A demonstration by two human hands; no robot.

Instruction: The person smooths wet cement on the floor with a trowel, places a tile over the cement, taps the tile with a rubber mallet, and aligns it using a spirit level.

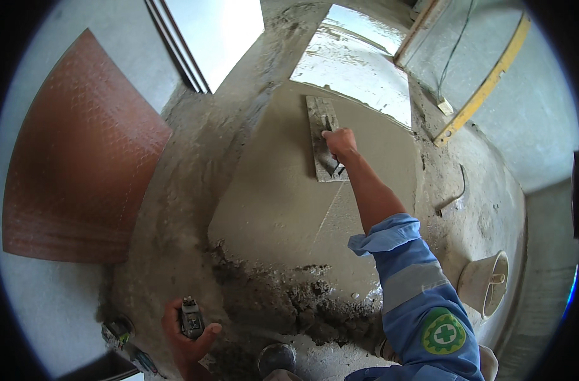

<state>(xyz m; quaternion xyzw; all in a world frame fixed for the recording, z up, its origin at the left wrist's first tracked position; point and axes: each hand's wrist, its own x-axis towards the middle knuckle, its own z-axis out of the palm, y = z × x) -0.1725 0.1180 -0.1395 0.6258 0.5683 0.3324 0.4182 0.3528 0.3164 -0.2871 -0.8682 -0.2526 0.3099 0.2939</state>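
My right hand [343,143] is closed round the handle of a rectangular float [318,125], its arm stretched forward. The float's long board lies flat on a smooth bed of wet grey mortar [270,190]. A faint line runs through the mortar from the float toward me. Low on the left, my left hand [182,336] grips a small dark boxy object [191,317] between fingers and thumb; its exact kind is unclear. Rough, lumpy mortar [315,305] forms the near edge of the bed. Beyond the far edge lies a white, mortar-smeared tile [353,57].
A brown patterned panel [86,159] leans at left, with stacked white tiles [219,38] farther off. A yellow spirit level [486,82] leans at right. A curved metal tool [457,197] and a bucket [480,282] sit nearer. My shoe [277,359] is at the bottom.
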